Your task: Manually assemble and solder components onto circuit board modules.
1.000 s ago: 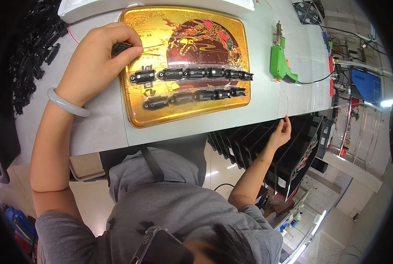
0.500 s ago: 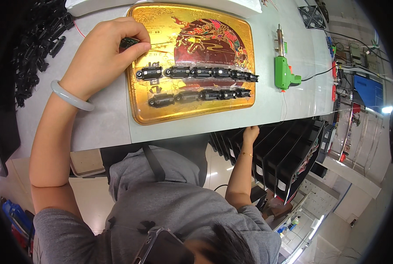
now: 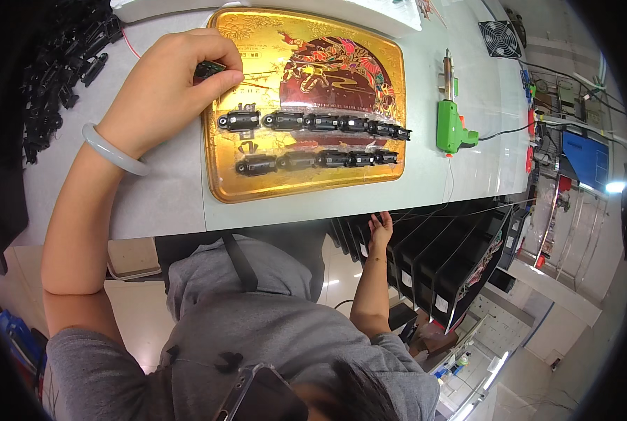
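My left hand point(image 3: 176, 88) is closed in a pinch on a small dark-green circuit board point(image 3: 208, 69), mostly covered by my fingers. Thin wires stick out of it to the right, over the gold tin lid point(image 3: 257, 193). Below the hand, two rows of black plastic housings point(image 3: 240, 121) lie on this lid. My right hand point(image 3: 379, 233) is down at the table's front edge, beside black trays point(image 3: 426, 245). Its fingers are curled together, and I cannot make out what is between them. A thin strand runs from near it to the right.
A green soldering gun point(image 3: 452, 126) with a black cord lies right of the lid. Many black housings point(image 3: 64, 81) are heaped at the far left. A white foam piece point(image 3: 271, 12) lines the back. A small fan point(image 3: 499, 38) stands at the far right.
My right hand has shifted left along the table edge, and its fingers have spread slightly. A thin strand now stretches rightward near it. My left hand keeps its pinch on the circuit board.
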A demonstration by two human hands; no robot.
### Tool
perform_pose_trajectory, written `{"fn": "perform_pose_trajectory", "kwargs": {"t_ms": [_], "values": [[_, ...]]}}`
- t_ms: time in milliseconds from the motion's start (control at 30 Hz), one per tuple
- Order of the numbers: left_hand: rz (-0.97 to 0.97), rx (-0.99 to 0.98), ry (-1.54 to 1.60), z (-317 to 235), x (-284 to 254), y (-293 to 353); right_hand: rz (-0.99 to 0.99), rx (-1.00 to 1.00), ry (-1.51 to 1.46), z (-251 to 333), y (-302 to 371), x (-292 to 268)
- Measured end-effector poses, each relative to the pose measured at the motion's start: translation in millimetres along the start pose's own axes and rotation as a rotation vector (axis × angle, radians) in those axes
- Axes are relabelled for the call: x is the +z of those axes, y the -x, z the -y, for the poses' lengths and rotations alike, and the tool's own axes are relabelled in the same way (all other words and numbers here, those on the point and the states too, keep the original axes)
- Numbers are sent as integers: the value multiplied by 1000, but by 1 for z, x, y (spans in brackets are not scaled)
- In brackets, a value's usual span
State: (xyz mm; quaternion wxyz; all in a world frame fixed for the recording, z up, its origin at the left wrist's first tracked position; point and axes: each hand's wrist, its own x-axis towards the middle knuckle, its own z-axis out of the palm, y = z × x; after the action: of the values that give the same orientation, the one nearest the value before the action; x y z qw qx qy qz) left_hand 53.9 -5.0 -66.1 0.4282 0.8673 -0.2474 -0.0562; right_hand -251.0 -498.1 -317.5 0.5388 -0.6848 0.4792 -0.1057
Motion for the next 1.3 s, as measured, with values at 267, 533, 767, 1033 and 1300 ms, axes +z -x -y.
{"fn": "perform_pose_trajectory", "kwargs": {"t_ms": [267, 533, 767, 1033, 1300], "values": [[-37, 56, 1, 3, 3, -1, -507, -279, 3, 76, 36, 23], [-41, 95, -26, 5, 4, 0, 87, -498, 401, 122, 21, 67], [-88, 107, -60, 7, 3, 3, -523, -720, -179, 203, 11, 53], [-109, 125, -66, 7, 4, 2, -389, -1292, 818, 307, 27, 70], [-135, 127, -88, 9, 4, 1, 143, -1072, 1222, 365, 9, 90]]}}
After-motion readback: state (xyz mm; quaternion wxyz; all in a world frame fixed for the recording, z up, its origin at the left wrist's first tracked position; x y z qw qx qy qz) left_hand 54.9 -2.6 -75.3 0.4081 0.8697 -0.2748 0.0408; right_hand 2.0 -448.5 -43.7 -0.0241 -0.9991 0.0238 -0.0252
